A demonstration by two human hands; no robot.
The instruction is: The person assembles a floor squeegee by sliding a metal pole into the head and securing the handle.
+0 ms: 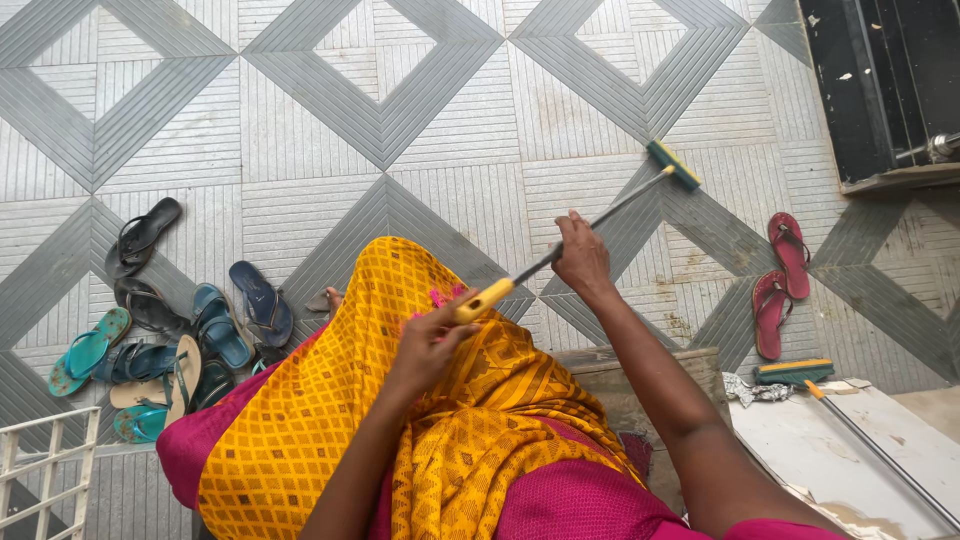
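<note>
I hold a long-handled brush (676, 166) with a green head and a yellow grip end (482, 299). My left hand (428, 345) grips the yellow end of the handle. My right hand (583, 255) is closed around the metal shaft farther along. The brush head rests on the patterned grey tiled floor (450, 110) ahead of me. My yellow patterned cloth (330, 390) and pink garment fill the lower middle of the view.
Several sandals (150, 330) lie in a heap at the left. A pair of red flip-flops (780, 280) lies at the right. A second green-headed brush (795, 372) rests on a white slab at lower right. A dark doorway (880, 80) is top right, a white rack (45, 470) bottom left.
</note>
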